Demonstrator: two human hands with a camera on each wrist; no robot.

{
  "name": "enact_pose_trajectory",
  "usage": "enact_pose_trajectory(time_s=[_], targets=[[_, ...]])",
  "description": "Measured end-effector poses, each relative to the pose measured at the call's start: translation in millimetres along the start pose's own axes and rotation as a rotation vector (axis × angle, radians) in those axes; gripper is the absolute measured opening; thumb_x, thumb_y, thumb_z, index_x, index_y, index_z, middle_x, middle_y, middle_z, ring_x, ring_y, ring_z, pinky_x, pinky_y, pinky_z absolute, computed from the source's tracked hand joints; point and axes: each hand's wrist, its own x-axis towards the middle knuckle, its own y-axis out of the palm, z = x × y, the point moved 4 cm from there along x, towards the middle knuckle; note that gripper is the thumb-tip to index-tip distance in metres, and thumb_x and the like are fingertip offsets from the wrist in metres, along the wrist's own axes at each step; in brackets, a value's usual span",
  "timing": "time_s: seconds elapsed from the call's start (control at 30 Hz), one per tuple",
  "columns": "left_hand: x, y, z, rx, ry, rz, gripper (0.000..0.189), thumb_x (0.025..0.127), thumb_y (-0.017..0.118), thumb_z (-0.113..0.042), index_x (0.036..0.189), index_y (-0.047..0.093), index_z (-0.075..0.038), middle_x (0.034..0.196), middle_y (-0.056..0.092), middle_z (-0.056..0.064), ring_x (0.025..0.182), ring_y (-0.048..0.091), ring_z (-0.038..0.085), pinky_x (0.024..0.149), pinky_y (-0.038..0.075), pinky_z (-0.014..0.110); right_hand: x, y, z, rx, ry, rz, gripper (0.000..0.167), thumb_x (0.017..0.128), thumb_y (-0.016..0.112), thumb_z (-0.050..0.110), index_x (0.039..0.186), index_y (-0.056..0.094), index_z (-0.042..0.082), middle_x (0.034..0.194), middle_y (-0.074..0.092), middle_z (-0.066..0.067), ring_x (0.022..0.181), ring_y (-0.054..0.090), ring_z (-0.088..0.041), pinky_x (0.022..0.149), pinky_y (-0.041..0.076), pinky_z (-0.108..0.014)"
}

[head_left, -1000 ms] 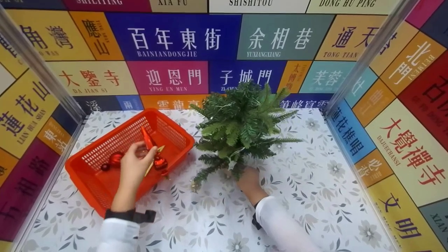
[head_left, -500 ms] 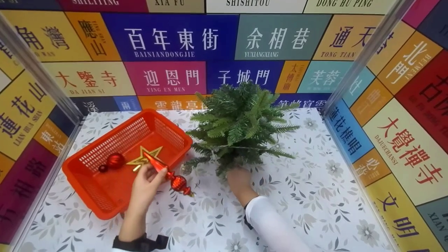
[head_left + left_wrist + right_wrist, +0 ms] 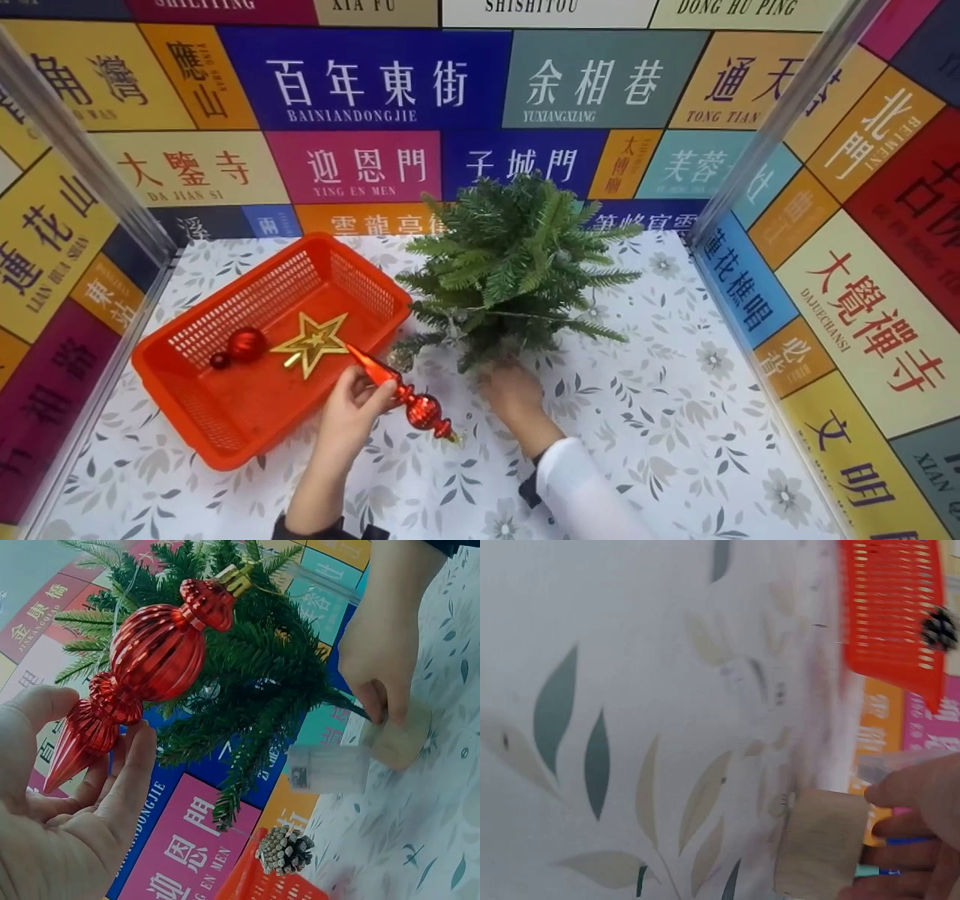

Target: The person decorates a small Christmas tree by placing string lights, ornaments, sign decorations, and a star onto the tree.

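Observation:
My left hand [image 3: 352,409] pinches a red Christmas finial ornament [image 3: 424,411] by its pointed end, just in front of the basket. In the left wrist view its ribbed red ball and gold cap [image 3: 238,579] point up toward the tree branches. My right hand [image 3: 517,394] grips the trunk of a small artificial Christmas tree [image 3: 517,255] low down, right above its round wooden base [image 3: 412,739]. In the head view the lower branches hide the base. The right wrist view shows the fingers [image 3: 907,859] at the base's top edge.
A red plastic basket [image 3: 217,424] stands left of the tree, holding a gold star [image 3: 311,341], a red bauble [image 3: 247,343] and a smaller dark red ball [image 3: 219,360]. A pine cone [image 3: 286,850] hangs from a branch, and a clear plastic box [image 3: 328,769] is beside the base.
My left hand has lifted the finial ornament out of the basket and carried it right and toward me, uncovering the gold star. My right hand and the tree have shifted slightly left.

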Motion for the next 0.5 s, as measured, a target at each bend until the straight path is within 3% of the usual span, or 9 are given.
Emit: enact_pose_trajectory(time_s=[0.1, 0.17, 0.27, 0.37, 0.5], targets=[[-1.5, 2.3, 2.9, -0.035, 0.001, 0.009, 0.042, 0.085, 0.059, -0.010, 0.116, 0.038, 0.008, 0.105, 0.053, 0.021, 0.095, 0.057, 0.026, 0.075, 0.050, 0.031, -18.6, -15, -5, 0.349, 0.013, -0.061, 0.021, 0.087, 0.056, 0.022, 0.104, 0.064, 0.014, 0.098, 0.063, -0.009, 0.073, 0.060, -0.024, 0.059, 0.049, -0.035], [-1.8, 4.2, 4.0, -0.066, 0.008, 0.018, 0.040, 0.085, 0.059, -0.007, 0.114, 0.038, 0.010, 0.102, 0.053, 0.020, 0.092, 0.057, 0.024, 0.075, 0.050, 0.032, -33.9, -25, -7, 0.572, 0.031, -0.065, 0.026, 0.089, 0.054, 0.025, 0.110, 0.062, 0.012, 0.101, 0.063, -0.009, 0.081, 0.062, -0.023, 0.068, 0.050, -0.032], [-2.2, 6.2, 4.3, -0.108, 0.020, 0.025, 0.037, 0.084, 0.058, -0.004, 0.112, 0.038, 0.010, 0.098, 0.054, 0.017, 0.088, 0.058, 0.021, 0.074, 0.050, 0.034, -58.2, -37, -5, 0.912, 0.100, 0.014, 0.031, 0.089, 0.054, 0.026, 0.114, 0.059, 0.009, 0.106, 0.061, -0.011, 0.086, 0.061, -0.024, 0.072, 0.050, -0.028], [-2.5, 7.8, 4.6, -0.152, 0.025, 0.035, 0.037, 0.085, 0.057, -0.004, 0.112, 0.038, 0.010, 0.096, 0.054, 0.016, 0.087, 0.058, 0.019, 0.075, 0.050, 0.035, -77.9, -45, 4, 1.198, 0.098, 0.104, 0.035, 0.086, 0.058, 0.017, 0.117, 0.055, 0.003, 0.114, 0.057, -0.015, 0.097, 0.057, -0.027, 0.077, 0.049, -0.029], [-4.6, 9.3, 5.4, -0.186, 0.018, 0.040, 0.038, 0.085, 0.057, -0.004, 0.113, 0.036, 0.011, 0.097, 0.053, 0.016, 0.087, 0.058, 0.020, 0.076, 0.050, 0.036, -93.5, -51, 20, 1.410, 0.011, 0.228, 0.041, 0.082, 0.060, 0.006, 0.121, 0.049, -0.005, 0.117, 0.053, -0.020, 0.102, 0.053, -0.029, 0.082, 0.046, -0.033]])
